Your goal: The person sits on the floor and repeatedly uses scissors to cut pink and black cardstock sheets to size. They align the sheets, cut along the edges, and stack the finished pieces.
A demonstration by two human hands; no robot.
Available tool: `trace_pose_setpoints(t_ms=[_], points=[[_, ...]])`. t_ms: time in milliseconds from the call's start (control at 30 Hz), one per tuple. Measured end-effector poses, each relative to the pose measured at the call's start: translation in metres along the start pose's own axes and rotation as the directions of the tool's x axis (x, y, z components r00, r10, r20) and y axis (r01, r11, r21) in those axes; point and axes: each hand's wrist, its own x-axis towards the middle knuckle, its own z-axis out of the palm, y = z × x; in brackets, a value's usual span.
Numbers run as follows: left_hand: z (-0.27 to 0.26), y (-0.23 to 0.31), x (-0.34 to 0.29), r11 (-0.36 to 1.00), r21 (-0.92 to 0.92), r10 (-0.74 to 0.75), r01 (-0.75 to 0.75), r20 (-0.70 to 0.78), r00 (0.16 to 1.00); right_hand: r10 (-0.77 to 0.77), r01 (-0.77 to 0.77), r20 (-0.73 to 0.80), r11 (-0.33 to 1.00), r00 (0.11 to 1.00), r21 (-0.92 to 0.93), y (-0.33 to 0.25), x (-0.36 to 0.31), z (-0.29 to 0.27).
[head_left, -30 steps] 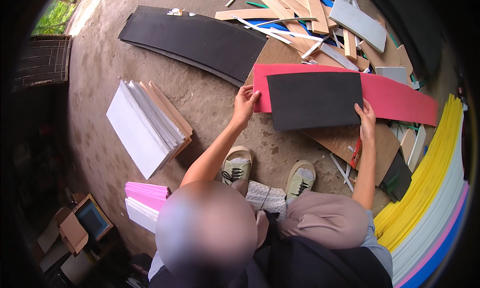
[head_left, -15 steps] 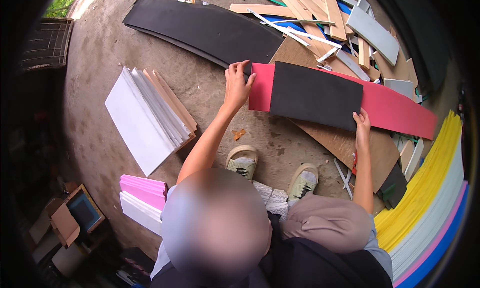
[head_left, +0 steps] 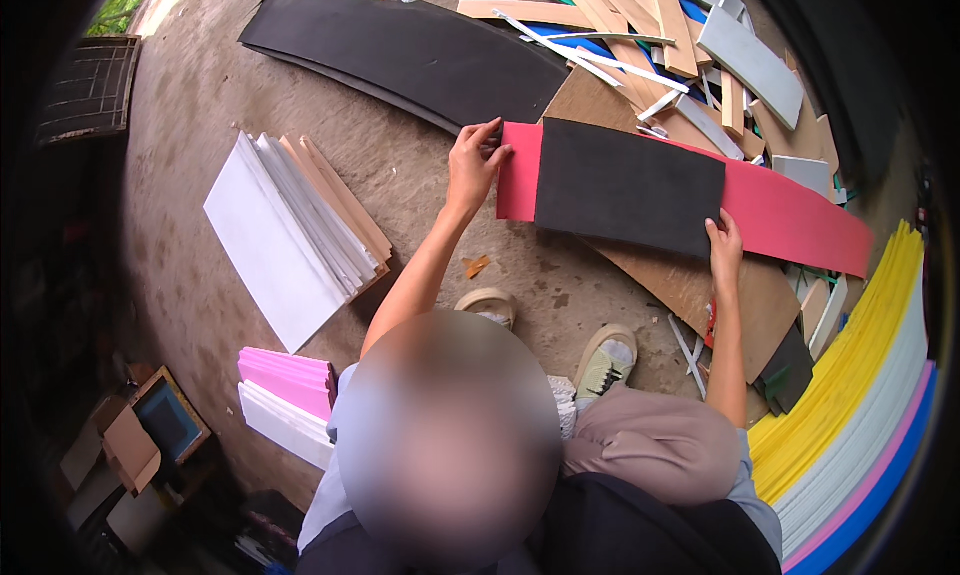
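A long red foam-like sheet (head_left: 795, 218) lies across a brown board (head_left: 665, 280), with a smaller black rectangular sheet (head_left: 630, 185) flat on top of it. My left hand (head_left: 475, 168) pinches the red sheet's left end, thumb toward its edge. At the black sheet's lower right corner, my right hand (head_left: 725, 237) grips the edge with the thumb on top; its other fingers are partly hidden underneath. Part of the red sheet shows on both sides of the black one.
Long black sheets (head_left: 400, 55) lie beyond my left hand. Offcut strips (head_left: 680, 35) are heaped at the far right. White boards (head_left: 275, 245) and pink sheets (head_left: 285, 373) stand in stacks on the left. Yellow sheets (head_left: 850, 375) are piled at the right.
The black sheet's left edge sits slightly further left on the red sheet. Both hands keep nearly the same places and holds. My head covers more of my left shoe.
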Motion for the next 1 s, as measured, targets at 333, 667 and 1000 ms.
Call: trace_pose_setpoints(t_ms=[333, 667, 1000], points=[[-0.006, -0.005, -0.044, 0.998, -0.04, -0.033, 0.038, 0.114, 0.993, -0.101, 0.106, 0.031, 0.928, 0.994, -0.357, -0.052, -0.004, 0.041], [-0.012, -0.001, -0.047, 0.999, 0.035, -0.025, 0.018, 0.208, 0.978, -0.107, 0.116, 0.049, 0.953, 0.993, -0.279, -0.046, -0.004, 0.04], [-0.011, 0.0, -0.049, 1.0, 0.009, 0.009, -0.01, 0.155, 0.988, -0.109, 0.122, 0.068, 0.964, 0.992, -0.237, -0.04, -0.001, 0.039]])
